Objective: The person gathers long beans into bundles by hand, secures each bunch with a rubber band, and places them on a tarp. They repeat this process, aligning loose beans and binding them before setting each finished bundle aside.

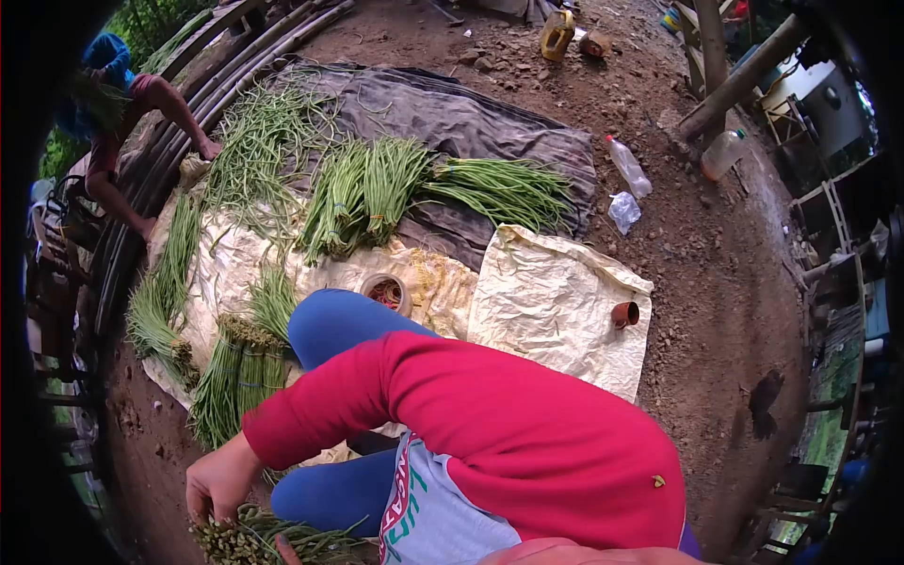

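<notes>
At the lower left, my right hand (224,482) reaches across in a red sleeve, its fingers curled down on the stem ends of a bundle of green long beans (325,539). Of my left hand (286,550) only a finger or thumb shows at the bottom edge, pressed over the same bundle; the rest is out of view. Just above my right hand stand tied long bean bundles (240,381), their stem ends level. A round tub (384,294) of what look like rubber bands sits beyond my raised blue knee.
More tied bundles (367,193) and loose beans (268,132) lie on a dark tarp (471,122) and pale sacking (556,301). A brown cup (624,314) rests there. Another person (141,113) bends over beans at upper left. Plastic bottles (629,168) lie on the dirt.
</notes>
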Available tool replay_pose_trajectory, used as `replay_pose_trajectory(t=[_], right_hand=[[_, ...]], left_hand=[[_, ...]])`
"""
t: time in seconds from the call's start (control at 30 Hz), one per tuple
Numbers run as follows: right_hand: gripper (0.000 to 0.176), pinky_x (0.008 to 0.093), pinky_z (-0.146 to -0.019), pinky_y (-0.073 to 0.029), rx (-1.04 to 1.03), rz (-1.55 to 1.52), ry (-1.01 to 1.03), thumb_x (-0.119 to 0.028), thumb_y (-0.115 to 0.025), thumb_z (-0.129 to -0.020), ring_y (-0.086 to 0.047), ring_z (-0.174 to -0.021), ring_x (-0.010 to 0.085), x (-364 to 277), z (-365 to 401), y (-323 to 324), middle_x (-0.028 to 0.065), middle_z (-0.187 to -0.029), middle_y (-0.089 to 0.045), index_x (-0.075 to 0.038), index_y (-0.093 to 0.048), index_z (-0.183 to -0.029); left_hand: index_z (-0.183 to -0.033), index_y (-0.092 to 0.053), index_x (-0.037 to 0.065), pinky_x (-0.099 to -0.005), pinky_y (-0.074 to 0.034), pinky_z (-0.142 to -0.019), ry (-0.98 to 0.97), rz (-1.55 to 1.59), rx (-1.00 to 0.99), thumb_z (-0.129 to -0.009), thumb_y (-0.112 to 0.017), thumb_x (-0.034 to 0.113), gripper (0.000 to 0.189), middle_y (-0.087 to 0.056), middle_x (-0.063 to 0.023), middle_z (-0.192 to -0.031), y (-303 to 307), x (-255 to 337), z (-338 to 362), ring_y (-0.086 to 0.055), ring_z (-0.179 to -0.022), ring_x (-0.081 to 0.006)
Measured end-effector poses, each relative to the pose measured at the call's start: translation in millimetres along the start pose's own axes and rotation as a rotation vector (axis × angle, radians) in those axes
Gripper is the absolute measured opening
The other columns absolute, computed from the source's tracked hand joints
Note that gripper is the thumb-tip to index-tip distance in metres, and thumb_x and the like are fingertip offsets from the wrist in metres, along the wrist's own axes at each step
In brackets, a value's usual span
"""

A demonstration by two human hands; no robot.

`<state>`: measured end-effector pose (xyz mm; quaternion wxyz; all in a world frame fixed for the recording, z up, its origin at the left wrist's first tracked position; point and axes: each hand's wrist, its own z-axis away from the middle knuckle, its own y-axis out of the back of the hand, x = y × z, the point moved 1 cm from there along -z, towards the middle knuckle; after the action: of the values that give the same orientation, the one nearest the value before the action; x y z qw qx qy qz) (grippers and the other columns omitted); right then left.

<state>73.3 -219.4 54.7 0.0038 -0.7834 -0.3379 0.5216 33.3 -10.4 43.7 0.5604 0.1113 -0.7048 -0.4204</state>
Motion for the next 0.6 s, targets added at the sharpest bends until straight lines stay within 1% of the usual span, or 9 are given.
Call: replay_pose_trajectory(t=[0.17, 0.27, 0.3, 0.33, 0.37, 0.4, 0.5, 0.53, 0.6], right_hand=[[0.067, 0.0338, -0.099, -0.051, -0.280, -0.202, 0.032, -0.021, -0.083, -0.082, -0.063, -0.116, 0.0228, -71, -11, 33, 0.0142, -0.133, -0.062, 0.001, -0.054, -0.138], [0.124, 0.0418, -0.119, -0.028, -0.236, 0.610, 0.283, -0.057, -0.092, -0.059, -0.030, -0.145, 0.0353, -68, -6, 55, 0.0235, -0.156, -0.030, 0.003, -0.035, -0.151], [0.127, 0.0415, -0.121, -0.024, -0.188, 0.600, 0.301, -0.060, -0.091, -0.058, -0.026, -0.146, 0.0380, -56, 0, 50, 0.0265, -0.154, -0.032, 0.004, -0.033, -0.151], [0.121, 0.0397, -0.115, -0.034, -0.350, 0.825, 0.351, -0.052, -0.094, -0.058, -0.040, -0.140, 0.0314, -45, -7, 48, 0.0235, -0.147, -0.045, 0.004, -0.036, -0.149], [0.113, 0.0369, -0.107, -0.043, -0.582, 0.108, 0.137, -0.042, -0.097, -0.059, -0.054, -0.126, 0.0226, -62, 2, 34, 0.0179, -0.136, -0.059, 0.003, -0.040, -0.145], [0.104, 0.0340, -0.098, -0.050, -0.419, 0.057, 0.093, -0.033, -0.098, -0.059, -0.060, -0.112, 0.0163, -49, 5, 39, 0.0120, -0.127, -0.066, 0.001, -0.044, -0.141], [0.151, 0.0359, -0.119, -0.027, -0.046, 0.449, 0.231, -0.044, -0.101, -0.047, -0.038, -0.142, 0.0240, -62, 17, 55, 0.0222, -0.154, -0.037, 0.011, -0.008, -0.154], [0.154, 0.0355, -0.118, -0.030, 0.025, 0.727, 0.358, -0.044, -0.100, -0.047, -0.043, -0.139, 0.0249, -69, 21, 52, 0.0203, -0.149, -0.044, 0.009, -0.004, -0.155], [0.140, 0.0363, -0.115, -0.035, -0.003, 0.296, 0.186, -0.031, -0.099, -0.053, -0.050, -0.132, 0.0248, -84, 24, 42, 0.0182, -0.143, -0.052, 0.005, -0.010, -0.156]], left_hand=[[-0.160, -0.009, 0.007, -0.0505, -0.022, -0.121, -0.063, 0.295, 0.117, -0.075, -0.071, 0.068, 0.122, -0.021, -0.0194, -0.163, 17, 19, -27, -0.025, -0.148, -0.0338], [-0.160, -0.007, 0.007, -0.0505, -0.021, -0.121, -0.094, 0.555, 0.154, -0.074, -0.070, 0.071, 0.124, -0.019, -0.0197, -0.163, 7, 22, -48, -0.024, -0.148, -0.0342], [-0.160, -0.007, 0.007, -0.0505, -0.021, -0.121, -0.106, 0.646, 0.166, -0.073, -0.069, 0.072, 0.125, -0.019, -0.0198, -0.163, -2, 29, -54, -0.024, -0.149, -0.0344], [-0.160, -0.007, 0.006, -0.0506, -0.020, -0.122, -0.118, 0.739, 0.183, -0.073, -0.068, 0.073, 0.126, -0.018, -0.0199, -0.163, -13, 37, -60, -0.023, -0.149, -0.0345], [-0.160, -0.006, 0.006, -0.0506, -0.020, -0.122, -0.135, 0.830, 0.199, -0.073, -0.068, 0.074, 0.127, -0.018, -0.0200, -0.163, -26, 46, -67, -0.023, -0.149, -0.0347], [-0.160, -0.006, 0.006, -0.0506, -0.020, -0.122, -0.159, 0.907, 0.220, -0.072, -0.067, 0.076, 0.128, -0.017, -0.0200, -0.164, -33, 54, -72, -0.022, -0.149, -0.0348], [-0.160, -0.005, 0.006, -0.0506, -0.019, -0.122, -0.266, 1.120, 0.286, -0.071, -0.065, 0.079, 0.130, -0.016, -0.0203, -0.164, -56, 82, -91, -0.021, -0.150, -0.0353], [-0.160, -0.004, 0.006, -0.0506, -0.019, -0.122, -0.315, 1.164, 0.314, -0.071, -0.065, 0.080, 0.131, -0.015, -0.0204, -0.164, -60, 91, -98, -0.021, -0.150, -0.0354], [-0.160, -0.003, 0.005, -0.0506, -0.018, -0.122, -0.437, 1.197, 0.396, -0.070, -0.064, 0.082, 0.133, -0.014, -0.0206, -0.164, -60, 105, -110, -0.020, -0.150, -0.0357]])
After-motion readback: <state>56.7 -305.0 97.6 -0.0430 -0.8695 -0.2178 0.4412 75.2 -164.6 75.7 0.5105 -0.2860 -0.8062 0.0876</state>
